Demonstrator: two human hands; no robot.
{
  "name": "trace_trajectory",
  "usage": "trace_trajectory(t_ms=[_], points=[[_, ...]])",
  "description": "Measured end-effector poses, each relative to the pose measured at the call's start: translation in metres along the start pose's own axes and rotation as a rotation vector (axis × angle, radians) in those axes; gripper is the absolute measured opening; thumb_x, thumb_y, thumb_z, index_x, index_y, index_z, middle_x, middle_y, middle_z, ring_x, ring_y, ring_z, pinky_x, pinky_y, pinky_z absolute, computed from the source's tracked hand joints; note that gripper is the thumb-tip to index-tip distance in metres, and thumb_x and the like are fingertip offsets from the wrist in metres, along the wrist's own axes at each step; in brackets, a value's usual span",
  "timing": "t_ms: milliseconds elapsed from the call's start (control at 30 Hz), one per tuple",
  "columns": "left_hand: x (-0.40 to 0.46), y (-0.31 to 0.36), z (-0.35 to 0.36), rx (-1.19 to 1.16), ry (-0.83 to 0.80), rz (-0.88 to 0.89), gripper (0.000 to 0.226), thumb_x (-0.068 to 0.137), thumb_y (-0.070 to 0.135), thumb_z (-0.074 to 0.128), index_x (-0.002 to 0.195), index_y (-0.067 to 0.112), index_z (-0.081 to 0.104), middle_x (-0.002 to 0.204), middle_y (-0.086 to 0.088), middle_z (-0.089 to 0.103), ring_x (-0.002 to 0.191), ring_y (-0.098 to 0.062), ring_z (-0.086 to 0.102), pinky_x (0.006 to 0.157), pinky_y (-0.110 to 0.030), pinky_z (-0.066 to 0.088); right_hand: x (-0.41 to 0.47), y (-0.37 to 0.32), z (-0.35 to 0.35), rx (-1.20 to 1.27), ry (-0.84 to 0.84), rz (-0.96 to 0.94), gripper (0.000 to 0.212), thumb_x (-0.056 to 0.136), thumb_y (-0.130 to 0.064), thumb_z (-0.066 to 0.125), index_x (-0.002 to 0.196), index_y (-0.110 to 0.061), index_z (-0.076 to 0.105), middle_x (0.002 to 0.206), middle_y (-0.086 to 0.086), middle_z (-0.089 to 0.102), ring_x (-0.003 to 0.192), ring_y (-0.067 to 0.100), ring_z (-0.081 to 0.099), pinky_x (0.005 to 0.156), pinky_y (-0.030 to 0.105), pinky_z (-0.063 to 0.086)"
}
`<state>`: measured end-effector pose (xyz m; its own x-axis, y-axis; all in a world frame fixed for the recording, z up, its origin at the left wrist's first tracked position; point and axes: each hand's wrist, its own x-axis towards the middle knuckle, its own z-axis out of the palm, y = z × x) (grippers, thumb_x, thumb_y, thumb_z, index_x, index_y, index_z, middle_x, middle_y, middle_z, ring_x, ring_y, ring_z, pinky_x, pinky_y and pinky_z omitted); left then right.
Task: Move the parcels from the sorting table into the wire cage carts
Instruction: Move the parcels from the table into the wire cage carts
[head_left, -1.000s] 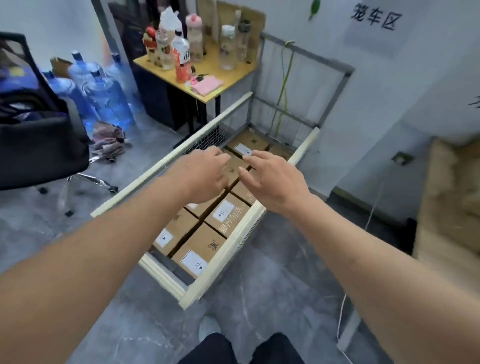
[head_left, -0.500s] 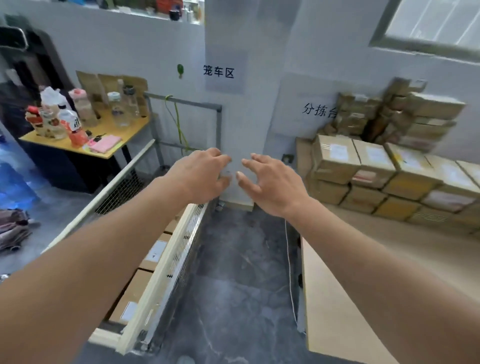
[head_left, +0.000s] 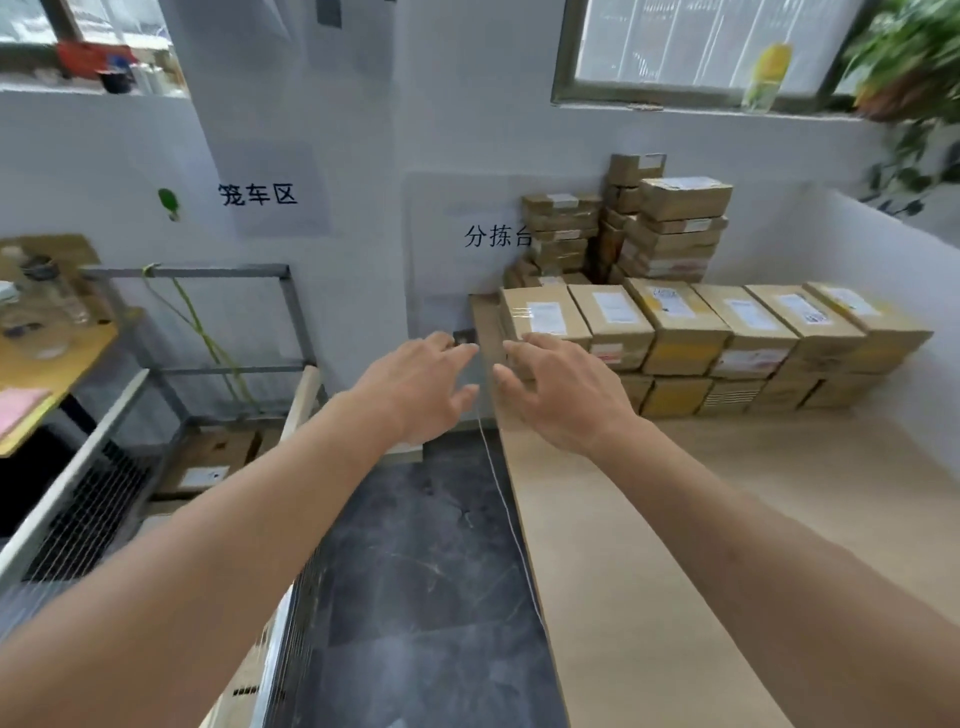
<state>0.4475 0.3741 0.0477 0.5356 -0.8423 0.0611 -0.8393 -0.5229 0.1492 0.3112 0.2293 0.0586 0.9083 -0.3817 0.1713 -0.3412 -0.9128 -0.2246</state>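
So the parcels (head_left: 691, 332) are lined up in a double-decker row along the far end of the sorting table (head_left: 727, 519), with a taller pile (head_left: 654, 218) stacked behind them against the wall. Our hands are stretched out toward the left end of that row, and neither has hold of anything. The right hand (head_left: 563, 395) has its fingers loosely spread, with the fingertips (head_left: 524, 343) right up against the endmost box (head_left: 545, 317); we can't tell if they're actually touching it. The left hand (head_left: 421, 389) hangs off the table's left edge over the dark floor (head_left: 415, 571), fingers relaxed and slightly curled. Down to the left is the wire cage cart (head_left: 93, 499), with a few boxes (head_left: 208, 467) lying inside.
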Motion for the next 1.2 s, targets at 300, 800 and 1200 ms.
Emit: trace_trajectory(t_ms=[300,800,1200], points=[[0.144,-0.038,0.024,0.015,-0.097,0.203,0.061,0.104,0.05,0.045,0.159,0.029,0.03,0.157,-0.003,0.039,0.14,-0.03,0.044,0.109,-0.052,0.045,0.089,0.052,0.035,0.008,0.013,0.233,0.053,0.105,-0.057,0.04,0.145,-0.026,0.054,0.144,-0.002,0.056,0.129,0.021,0.055,0.1,0.042,0.05],[0.332,-0.065,0.125,0.041,-0.323,0.214,0.052,0.104,0.048,0.042,0.15,0.023,0.041,0.147,-0.003,0.045,0.129,-0.028,0.049,0.1,-0.047,0.051,0.246,0.181,0.119,0.087,-0.118,0.418,0.056,0.106,-0.053,0.041,0.156,-0.028,0.043,0.159,-0.003,0.042,0.141,0.022,0.046,0.106,0.044,0.046],[0.394,-0.091,0.193,-0.271,-0.45,0.023,0.062,0.107,0.049,0.036,0.161,0.031,0.011,0.142,-0.014,0.044,0.118,-0.035,0.055,0.096,-0.046,0.049,0.303,0.221,0.187,0.207,-0.046,0.638,0.048,0.099,-0.053,0.052,0.143,-0.033,0.049,0.139,0.007,0.038,0.126,0.028,0.045,0.103,0.043,0.047]])
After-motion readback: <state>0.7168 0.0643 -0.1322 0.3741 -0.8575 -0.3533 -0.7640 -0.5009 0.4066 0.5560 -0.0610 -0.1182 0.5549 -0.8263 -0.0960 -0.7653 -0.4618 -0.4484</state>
